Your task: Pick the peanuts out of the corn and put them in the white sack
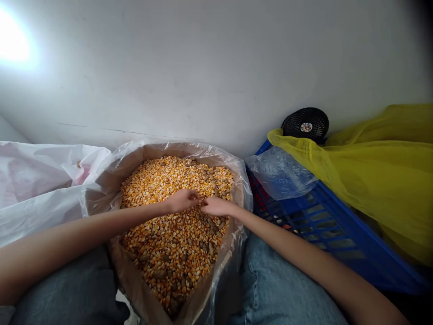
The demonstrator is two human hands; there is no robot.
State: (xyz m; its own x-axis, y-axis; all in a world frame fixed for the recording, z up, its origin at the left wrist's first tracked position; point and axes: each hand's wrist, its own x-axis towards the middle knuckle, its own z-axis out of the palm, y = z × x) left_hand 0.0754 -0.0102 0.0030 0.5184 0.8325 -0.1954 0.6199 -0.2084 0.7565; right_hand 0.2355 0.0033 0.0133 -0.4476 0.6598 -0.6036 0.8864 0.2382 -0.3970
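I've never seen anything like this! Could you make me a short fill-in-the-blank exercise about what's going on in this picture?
1. The left hand and right hand meet above a sack full of ____ kernels.
2. The sack is lined with clear ____.
3. The crate to the right of the sack is ____.
4. The round fan by the wall is ____.

Missing words: corn; plastic; blue; black.
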